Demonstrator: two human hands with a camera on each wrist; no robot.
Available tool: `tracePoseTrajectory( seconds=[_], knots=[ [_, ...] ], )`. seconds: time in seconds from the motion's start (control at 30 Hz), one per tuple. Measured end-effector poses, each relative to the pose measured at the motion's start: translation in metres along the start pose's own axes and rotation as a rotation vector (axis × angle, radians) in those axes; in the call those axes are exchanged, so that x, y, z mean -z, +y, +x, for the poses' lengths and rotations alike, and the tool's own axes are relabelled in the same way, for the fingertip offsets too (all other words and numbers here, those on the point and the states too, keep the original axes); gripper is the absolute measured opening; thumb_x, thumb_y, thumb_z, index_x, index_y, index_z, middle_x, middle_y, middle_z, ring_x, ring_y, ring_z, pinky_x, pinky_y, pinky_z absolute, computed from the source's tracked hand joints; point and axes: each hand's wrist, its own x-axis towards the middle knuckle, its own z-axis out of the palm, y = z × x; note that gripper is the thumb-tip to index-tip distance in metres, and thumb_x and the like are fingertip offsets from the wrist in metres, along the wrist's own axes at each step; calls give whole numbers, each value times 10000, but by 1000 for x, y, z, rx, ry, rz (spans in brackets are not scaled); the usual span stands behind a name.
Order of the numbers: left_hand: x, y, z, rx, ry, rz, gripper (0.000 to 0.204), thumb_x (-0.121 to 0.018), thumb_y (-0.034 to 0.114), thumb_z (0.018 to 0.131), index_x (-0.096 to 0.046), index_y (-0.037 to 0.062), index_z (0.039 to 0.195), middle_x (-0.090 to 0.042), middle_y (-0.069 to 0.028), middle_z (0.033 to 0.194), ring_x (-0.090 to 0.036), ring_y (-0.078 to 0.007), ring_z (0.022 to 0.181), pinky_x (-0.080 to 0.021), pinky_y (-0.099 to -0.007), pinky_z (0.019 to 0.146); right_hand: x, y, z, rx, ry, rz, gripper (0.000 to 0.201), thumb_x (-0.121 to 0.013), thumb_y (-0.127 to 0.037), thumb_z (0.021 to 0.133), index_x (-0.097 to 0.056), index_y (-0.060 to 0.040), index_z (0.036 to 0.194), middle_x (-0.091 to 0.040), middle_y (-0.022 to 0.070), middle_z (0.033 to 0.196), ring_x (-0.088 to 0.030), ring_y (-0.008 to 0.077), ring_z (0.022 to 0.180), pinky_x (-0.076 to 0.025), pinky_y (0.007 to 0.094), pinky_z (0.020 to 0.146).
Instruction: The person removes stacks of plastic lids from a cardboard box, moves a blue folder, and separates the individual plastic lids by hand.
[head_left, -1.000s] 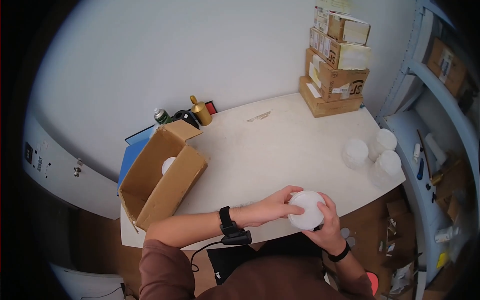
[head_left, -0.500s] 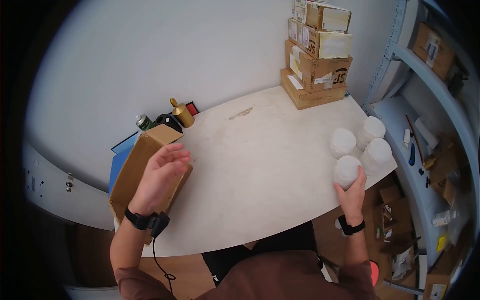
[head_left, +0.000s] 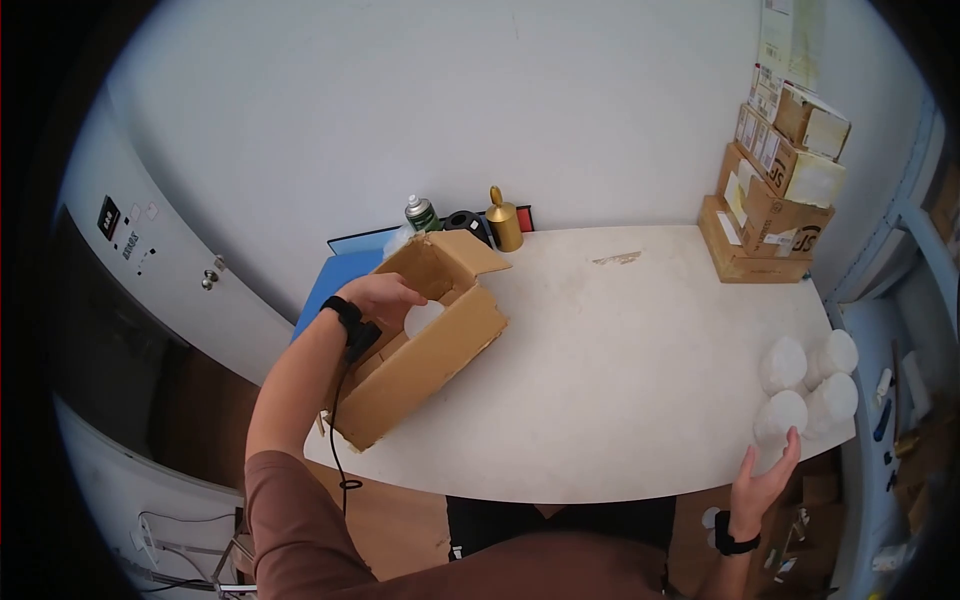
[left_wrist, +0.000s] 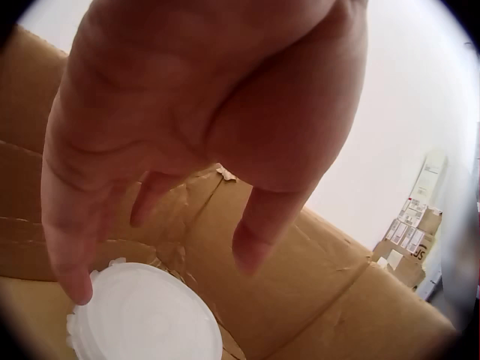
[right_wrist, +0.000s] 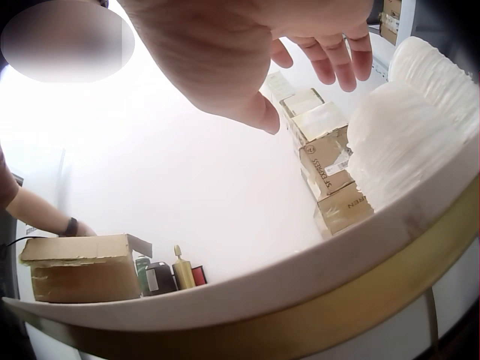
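Note:
My left hand [head_left: 385, 293] reaches into an open cardboard box [head_left: 415, 385] on the left of the table. In the left wrist view its fingers spread over a round white lidded tub [left_wrist: 154, 315], one fingertip right at the lid's edge and the thumb apart from it. My right hand [head_left: 762, 490] is at the table's right front edge with fingers extended, just in front of a white tub [head_left: 781, 413]. That tub stands in a close group with several like it, such as the white tub [head_left: 783, 362] behind; their ridged sides show in the right wrist view.
A stack of cardboard parcels [head_left: 775, 215] stands at the back right. Behind the box are a spray can [head_left: 421, 212], a black roll [head_left: 467, 227], a brass-coloured weight [head_left: 504, 222] and a blue folder [head_left: 340, 282]. Metal shelving [head_left: 905, 260] borders the right side.
The tub held in both hands was set down with the right hand among the other tubs, and that hand has drawn back. My left hand has moved left and down into the box.

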Motion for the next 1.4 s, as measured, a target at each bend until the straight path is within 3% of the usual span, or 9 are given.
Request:
tracePoseTrajectory(
  seconds=[0.1,0.17,0.37,0.57,0.67,0.83,0.97,1.17,1.4],
  knots=[
    [-8,-18,46,44,-155,-174,516,-762,264,1009,-657,-132,1323,-757,-201,1217,-762,-316,1061,-654,-459,888,7,-4,0,65,-73,4,739,-737,19,906,-429,74,1576,-505,299,1561,-484,489,1456,-383,536,1229],
    [-16,-21,58,114,-370,-136,672,-836,231,969,-563,-141,1458,-670,-250,1443,-702,-356,1285,-592,-607,1073,14,-5,-1,51,-68,-14,719,-733,22,907,-445,74,1563,-520,300,1539,-503,490,1432,-396,534,1214],
    [-15,-55,93,87,-388,-139,679,-854,329,967,-612,-83,1450,-757,-193,1303,-764,-297,1133,-669,-444,884,26,-1,-6,-42,-117,-15,646,-721,30,907,-491,79,1509,-574,298,1443,-572,482,1330,-450,520,1148],
    [-19,-56,94,49,-459,-183,658,-872,425,911,-695,-5,1377,-778,-119,1186,-733,-231,936,-561,-299,717,6,-17,7,42,-187,18,629,-723,27,888,-515,85,1479,-598,292,1412,-591,486,1300,-466,520,1127],
    [-16,-26,60,-51,-333,-138,607,-823,370,921,-698,-59,1333,-761,-111,1152,-713,-195,1008,-570,-369,960,-1,-35,17,124,-236,31,631,-728,23,879,-522,84,1472,-603,293,1411,-588,490,1304,-465,525,1129],
    [34,14,-11,-289,191,23,589,-825,368,913,-676,-8,1341,-749,-103,1169,-714,-181,1009,-599,-336,841,-12,-62,25,266,-317,72,639,-737,18,873,-529,78,1474,-596,300,1431,-579,496,1326,-465,536,1135],
    [-9,52,-112,-609,506,-237,579,-828,341,949,-621,-15,1357,-729,-118,1209,-709,-193,1090,-579,-341,929,-27,-94,32,449,-350,164,796,-829,-42,835,-471,51,1540,-546,316,1496,-575,495,1350,-497,528,1109],
    [-166,56,-159,-733,-150,-363,643,-821,363,982,-558,-62,1387,-710,-148,1224,-679,-183,1150,-565,-345,979,-63,-176,25,744,-279,552,1134,-970,-231,806,-255,-116,1680,-358,366,1629,-542,529,1389,-534,607,1066],
    [-261,43,-152,-587,-418,-447,723,-765,396,1021,-457,-67,1482,-649,-177,1315,-664,-216,1185,-573,-355,982,-60,-197,0,757,-263,615,1123,-1025,-247,746,-322,-157,1617,-330,389,1616,-520,564,1398,-588,624,1039]
  ],
)
